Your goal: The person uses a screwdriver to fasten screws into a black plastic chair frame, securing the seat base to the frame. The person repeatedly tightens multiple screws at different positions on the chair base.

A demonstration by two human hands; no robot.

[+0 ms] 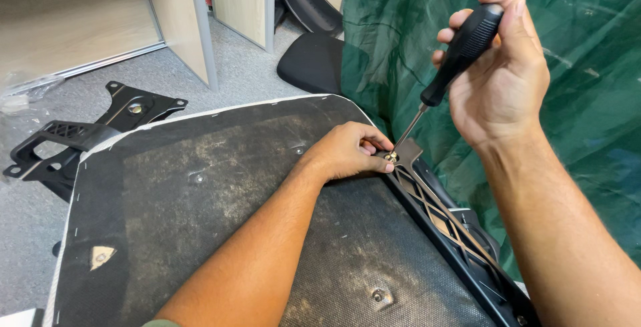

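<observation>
The right hand (497, 77) is wrapped around the black ribbed handle of a screwdriver (461, 57), thumb laid over the top of the grip and fingers curled along its side; the tool is tilted, its thin metal shaft running down and to the left to a brass-coloured screw (392, 157); the left hand (350, 150) lies palm down on the upturned chair seat (220, 207), its fingertips pinched together around that screw, just where the shaft's tip meets it; the screw sits at the upper end of a black plastic armrest bracket (444, 217) with a lattice of diagonal ribs, which runs along the seat's right edge toward the lower right corner; the seat's underside is covered in dusty black fabric with a pale stitched border, and a few more mounting holes (379, 295) show in it, one near the bottom edge still holding a metal insert; beyond the seat's far left corner a black chair mechanism plate (87, 133) rests on the grey carpet floor (27, 213); a crumpled dark green plastic sheet (567, 47) fills the right side behind the right hand; a black cushioned chair part (310, 63) lies on the floor beside it, with light wooden cabinet panels (173, 13) farther back
</observation>
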